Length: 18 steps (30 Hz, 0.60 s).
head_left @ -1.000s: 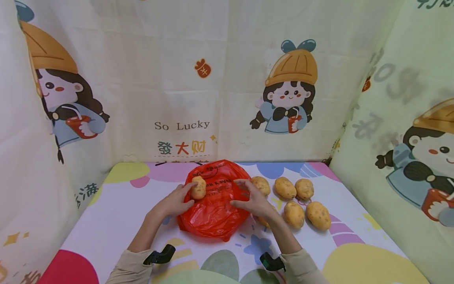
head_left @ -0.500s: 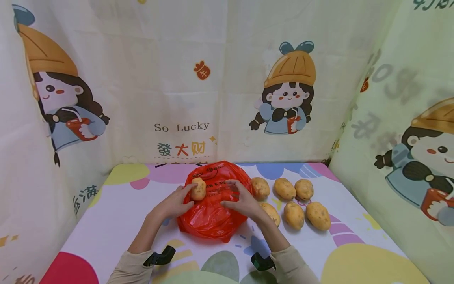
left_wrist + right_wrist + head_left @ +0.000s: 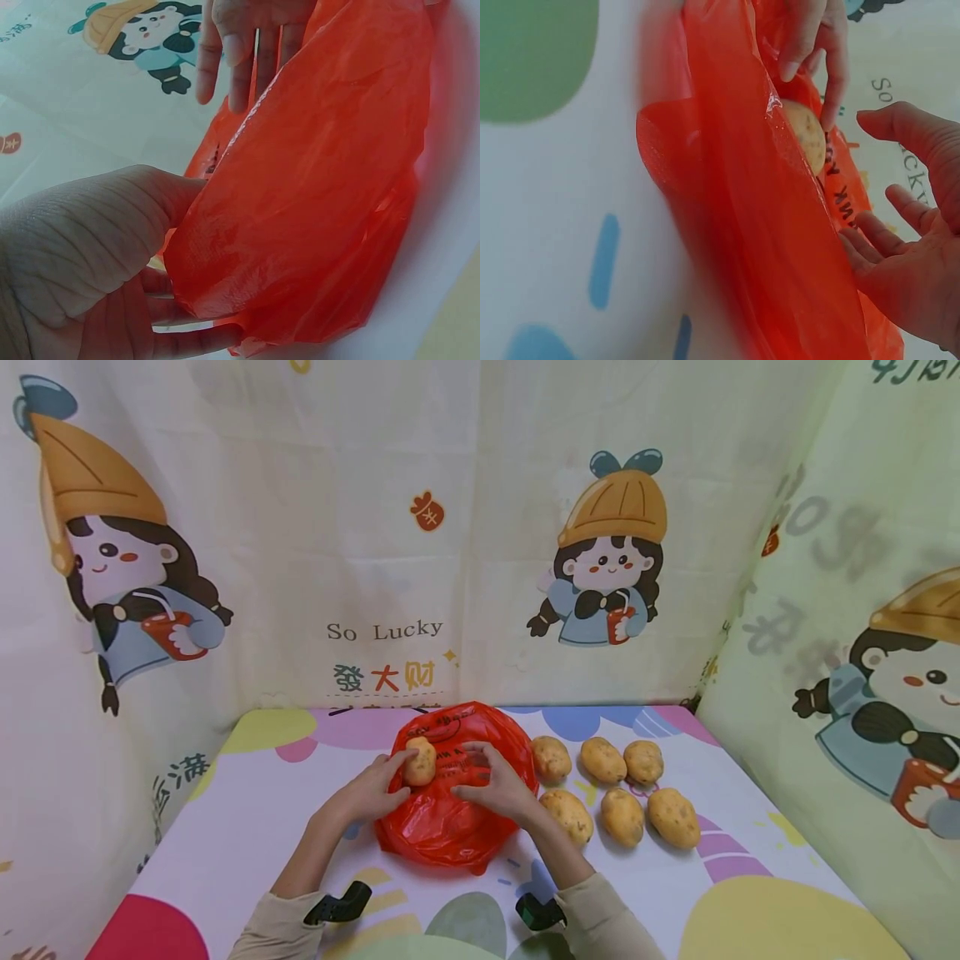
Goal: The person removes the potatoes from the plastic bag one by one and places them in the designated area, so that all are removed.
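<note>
A potato (image 3: 420, 761) is at the left part of a red plastic bag (image 3: 442, 827), whose mouth lies open and shows black print. My left hand (image 3: 372, 789) holds this potato with thumb and fingers set about it, at the bag's left rim. In the right wrist view the potato (image 3: 805, 133) shows between the left hand's fingertips, partly behind the bag's edge; in the left wrist view the bag hides most of it. My right hand (image 3: 498, 783) hovers over the bag's right side, fingers spread and holding nothing. Its palm (image 3: 922, 292) faces the potato.
Several loose potatoes (image 3: 621, 816) lie in two rows right of the bag, the nearest potato (image 3: 551, 758) close to its rim. The table (image 3: 247, 827) has a colourful printed cover. Printed cloth walls (image 3: 495, 568) stand behind it and at both sides.
My right hand has moved left from the bag's right rim, over its mouth towards the potato, uncovering a loose potato at right. The left hand and its potato have barely moved.
</note>
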Each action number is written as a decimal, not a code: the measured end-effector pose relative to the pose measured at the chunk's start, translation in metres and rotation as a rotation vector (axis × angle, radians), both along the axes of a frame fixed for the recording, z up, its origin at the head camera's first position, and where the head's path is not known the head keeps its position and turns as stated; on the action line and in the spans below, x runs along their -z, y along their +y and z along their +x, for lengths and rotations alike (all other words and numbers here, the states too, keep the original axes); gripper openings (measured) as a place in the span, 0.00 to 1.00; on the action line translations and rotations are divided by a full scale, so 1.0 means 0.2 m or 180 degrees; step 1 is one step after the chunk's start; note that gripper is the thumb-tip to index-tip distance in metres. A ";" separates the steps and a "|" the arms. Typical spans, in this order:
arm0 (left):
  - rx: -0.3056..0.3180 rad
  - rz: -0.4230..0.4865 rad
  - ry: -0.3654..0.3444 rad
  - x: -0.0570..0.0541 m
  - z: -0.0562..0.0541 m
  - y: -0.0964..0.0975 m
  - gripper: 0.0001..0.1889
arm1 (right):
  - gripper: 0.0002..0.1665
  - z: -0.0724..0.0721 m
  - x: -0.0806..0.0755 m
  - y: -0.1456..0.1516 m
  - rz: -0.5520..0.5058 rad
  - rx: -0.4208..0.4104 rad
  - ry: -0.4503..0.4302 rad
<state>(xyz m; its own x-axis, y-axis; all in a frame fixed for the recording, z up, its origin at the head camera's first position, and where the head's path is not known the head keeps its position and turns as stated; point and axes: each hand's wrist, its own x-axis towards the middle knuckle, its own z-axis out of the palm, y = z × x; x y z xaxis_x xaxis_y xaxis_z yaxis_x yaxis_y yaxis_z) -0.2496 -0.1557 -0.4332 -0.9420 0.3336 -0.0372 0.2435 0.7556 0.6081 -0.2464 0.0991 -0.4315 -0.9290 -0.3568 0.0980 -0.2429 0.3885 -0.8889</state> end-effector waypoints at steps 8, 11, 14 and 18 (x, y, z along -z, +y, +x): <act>0.0000 -0.0014 -0.0006 -0.01 0.00 0.01 0.35 | 0.41 -0.04 0.01 -0.04 -0.0026 0.0036 0.0037; 0.0022 -0.0014 0.0016 -0.01 0.00 0.01 0.35 | 0.41 -0.05 0.00 -0.06 -0.0004 0.0027 0.0075; 0.0047 -0.0010 0.0044 -0.01 0.00 0.01 0.35 | 0.42 -0.06 -0.01 -0.08 0.0084 0.0026 0.0071; 0.0046 -0.0005 0.0057 -0.01 0.00 0.01 0.34 | 0.43 -0.09 0.00 -0.11 0.0143 0.0038 0.0088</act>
